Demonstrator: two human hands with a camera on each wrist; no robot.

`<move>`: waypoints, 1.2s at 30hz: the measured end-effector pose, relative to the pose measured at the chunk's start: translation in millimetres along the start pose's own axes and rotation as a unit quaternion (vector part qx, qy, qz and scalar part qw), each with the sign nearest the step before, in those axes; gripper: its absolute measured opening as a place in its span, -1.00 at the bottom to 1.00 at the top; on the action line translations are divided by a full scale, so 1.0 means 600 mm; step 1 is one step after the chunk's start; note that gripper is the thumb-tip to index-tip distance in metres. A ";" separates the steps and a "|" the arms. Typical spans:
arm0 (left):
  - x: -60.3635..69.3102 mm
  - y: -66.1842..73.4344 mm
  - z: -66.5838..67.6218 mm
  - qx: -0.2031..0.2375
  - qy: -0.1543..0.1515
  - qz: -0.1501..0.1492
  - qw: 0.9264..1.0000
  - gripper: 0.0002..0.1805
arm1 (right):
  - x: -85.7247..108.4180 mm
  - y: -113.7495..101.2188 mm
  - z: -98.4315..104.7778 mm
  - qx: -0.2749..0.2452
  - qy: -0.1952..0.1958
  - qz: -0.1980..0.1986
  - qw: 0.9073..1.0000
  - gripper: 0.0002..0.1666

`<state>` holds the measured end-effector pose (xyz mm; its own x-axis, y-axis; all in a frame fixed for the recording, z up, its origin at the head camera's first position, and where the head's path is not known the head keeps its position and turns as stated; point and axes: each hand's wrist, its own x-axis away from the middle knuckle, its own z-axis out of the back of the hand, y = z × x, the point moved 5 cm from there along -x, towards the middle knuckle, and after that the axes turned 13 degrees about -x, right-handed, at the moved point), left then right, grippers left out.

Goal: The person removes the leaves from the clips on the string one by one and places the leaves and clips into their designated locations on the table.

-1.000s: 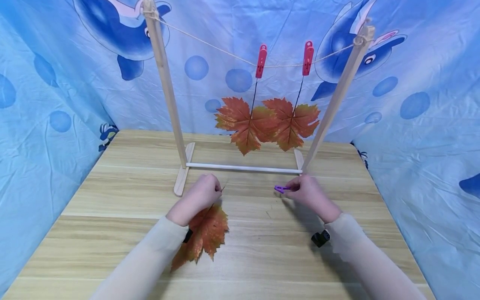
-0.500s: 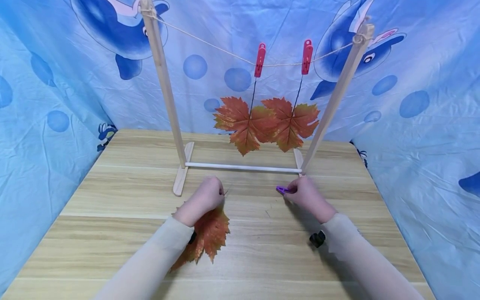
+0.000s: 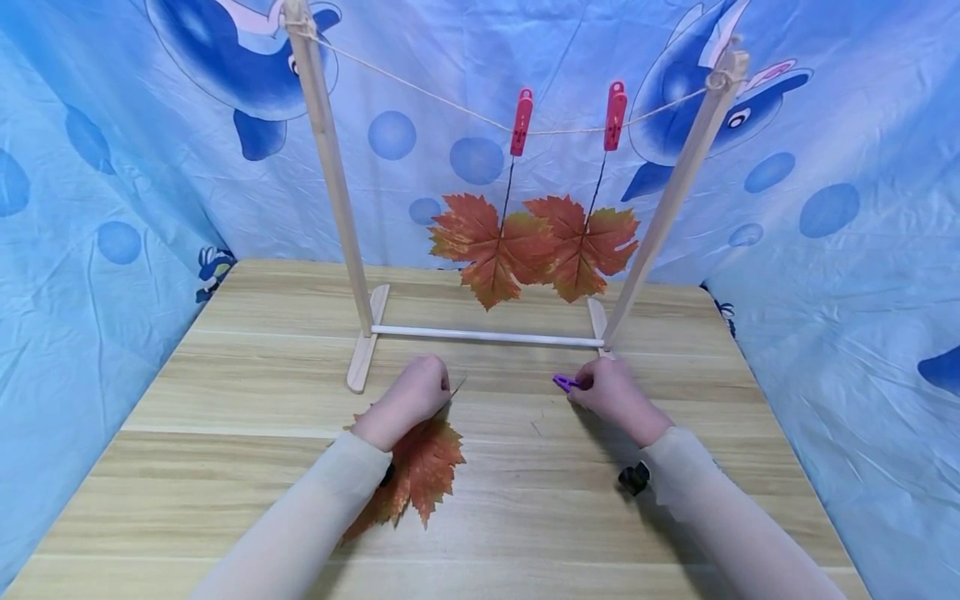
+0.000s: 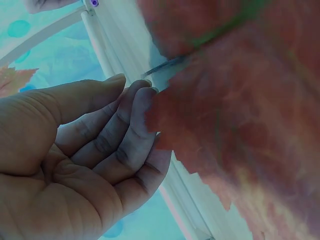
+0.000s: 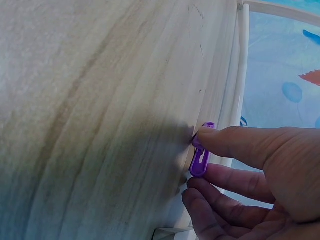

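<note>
My left hand (image 3: pixel 408 400) pinches the thin stem of an orange-red leaf (image 3: pixel 431 467), partly hidden under the wrist and sleeve. In the left wrist view the leaf (image 4: pixel 225 110) fills the right side, its stem meeting the fingertips. My right hand (image 3: pixel 618 400) pinches a small purple clothespin (image 3: pixel 564 382) just above the table. The right wrist view has the purple clothespin (image 5: pixel 200 161) between thumb and index finger. Two red clothespins (image 3: pixel 522 122) (image 3: pixel 616 117) on a string (image 3: pixel 420 89) each hold a leaf (image 3: pixel 495 250) (image 3: pixel 588 250) by its stem.
Both hands are in front of a wooden frame, with a left post (image 3: pixel 330 167), a right post (image 3: pixel 675 200) and a white rod (image 3: pixel 487 336) low between them. Blue patterned cloth (image 3: pixel 90 292) surrounds the table (image 3: pixel 525 517) at the back and sides.
My left hand has moved slightly right with the leaf, and more stem shows past its fingertips. My right hand has shifted slightly down, still pinching the purple clothespin.
</note>
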<state>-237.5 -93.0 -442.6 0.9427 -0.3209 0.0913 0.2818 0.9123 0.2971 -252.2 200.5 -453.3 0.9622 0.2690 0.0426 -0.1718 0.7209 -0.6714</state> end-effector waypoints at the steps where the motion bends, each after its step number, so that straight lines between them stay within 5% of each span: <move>1: 0.000 0.000 0.001 0.000 0.001 -0.001 1.000 -0.72 | 0.000 0.000 0.000 -0.004 -0.002 -0.002 1.000 -0.88; 9: 0.008 -0.008 0.021 0.023 0.021 0.004 1.000 -0.77 | 0.004 0.002 0.007 -0.059 -0.014 -0.048 0.997 -0.81; 16: 0.022 -0.009 0.054 0.074 0.078 0.005 0.994 -0.83 | 0.010 -0.008 0.024 -0.072 0.022 -0.017 0.997 -0.59; 25: 0.036 -0.013 0.112 0.156 0.221 -0.021 0.963 -0.84 | 0.027 -0.055 0.055 -0.110 0.059 0.029 0.992 -0.62; 36: 0.050 -0.023 0.138 0.271 0.207 -0.017 0.940 -0.78 | 0.039 -0.095 0.081 -0.153 0.071 0.030 0.985 -0.69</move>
<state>-228.0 -136.0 -365.1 0.9553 -0.1177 -0.2712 0.2856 0.6041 0.7440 -230.1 197.1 -378.2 0.9758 0.1971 -0.0943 -0.1791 0.4742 -0.8620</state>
